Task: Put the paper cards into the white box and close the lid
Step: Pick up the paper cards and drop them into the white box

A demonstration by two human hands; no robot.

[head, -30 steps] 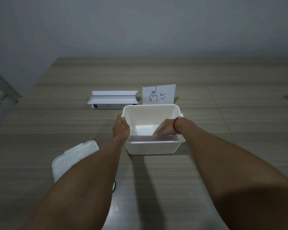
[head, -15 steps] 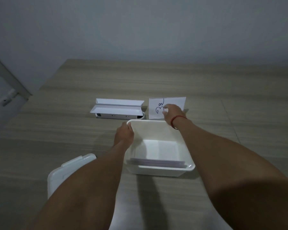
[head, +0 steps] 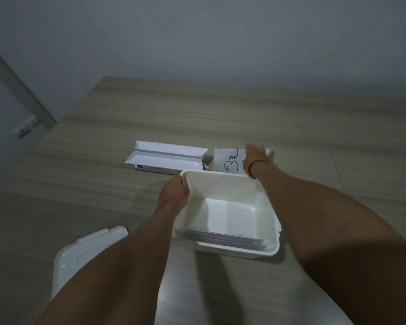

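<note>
One handwritten white paper card [head: 229,160] stood behind the open white plastic box [head: 230,250] on the wood-grain bench [head: 103,184], your right hand [head: 258,158] reaching it, grip unclear, your left hand [head: 174,193] clasping the rim; next, pinch and lift it in.

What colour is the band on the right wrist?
Red: a thin band around the right wrist, just behind the right hand. Head view, the only one.

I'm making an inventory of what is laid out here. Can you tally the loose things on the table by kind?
Box: 1
Lid: 1
Long open tray: 1
Card with writing, behind the box under the right hand: 1
Cards lying in the box: a stack, number cannot be told
Total: 4 things plus the stack
</note>
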